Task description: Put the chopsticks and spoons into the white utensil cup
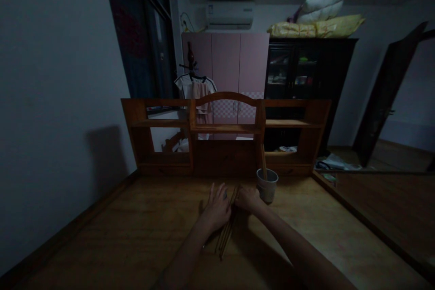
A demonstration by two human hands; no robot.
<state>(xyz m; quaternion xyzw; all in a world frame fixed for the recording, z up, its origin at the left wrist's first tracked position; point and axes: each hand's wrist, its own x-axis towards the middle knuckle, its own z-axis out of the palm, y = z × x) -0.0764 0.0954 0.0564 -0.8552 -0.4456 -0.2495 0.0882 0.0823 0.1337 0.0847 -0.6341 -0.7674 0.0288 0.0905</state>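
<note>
Lying bunched, slender brown sticks [224,238]

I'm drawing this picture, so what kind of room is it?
Probably a bedroom: there's a pink wardrobe, clothes on a coat stand, and what looks like bedding atop a black cabinet.

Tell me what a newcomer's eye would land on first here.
Probably the left hand and right hand, close together at a few thin sticks low in the middle of the table. Next, perhaps, the grey cup to the right of the hands, something long leaning in it. Behind, the pink wardrobe stands out in the dim room.
</note>
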